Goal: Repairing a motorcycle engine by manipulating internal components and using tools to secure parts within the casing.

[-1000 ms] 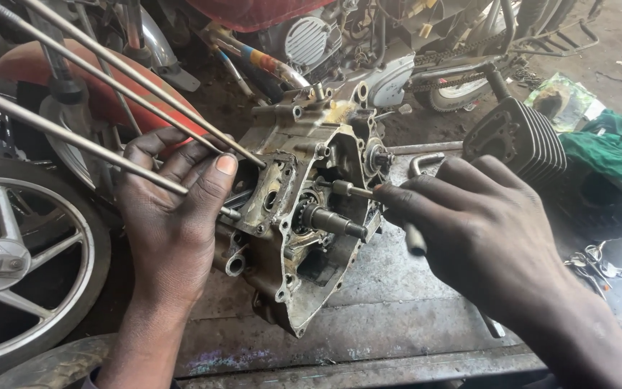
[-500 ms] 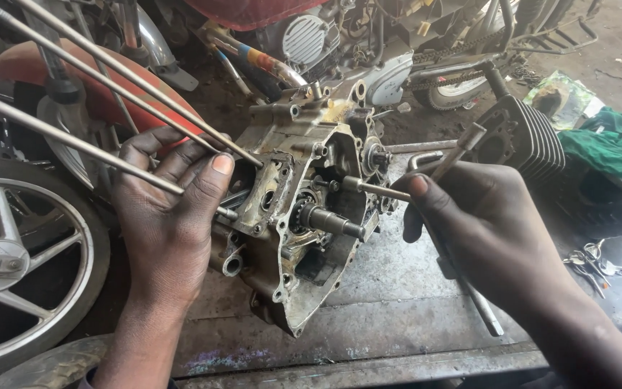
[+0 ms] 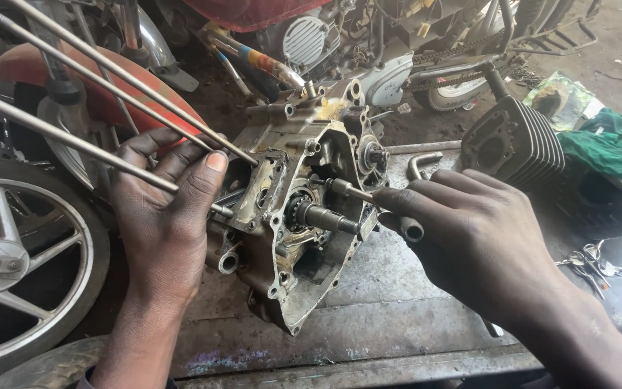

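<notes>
While the left hand (image 3: 170, 216) steadies an engine crankcase half (image 3: 293, 223) stood on edge on a worn metal bench (image 3: 390, 288), the right hand (image 3: 480, 238) grips a T-handled socket wrench (image 3: 354, 191) set into the case beside a protruding shaft (image 3: 325, 216).

Keeping the tool square to its fastener and the case braced would probably prevent slipping; the socket's tip and the fastener are hidden, and the left fingers lie flat, not clenched.

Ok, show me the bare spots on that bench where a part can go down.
Bare metal bench top lies open between the engine case and the right hand, running toward the near edge. A smaller patch sits below the left hand. Crowded: the finned cylinder, green cloth and keys at right.
</notes>
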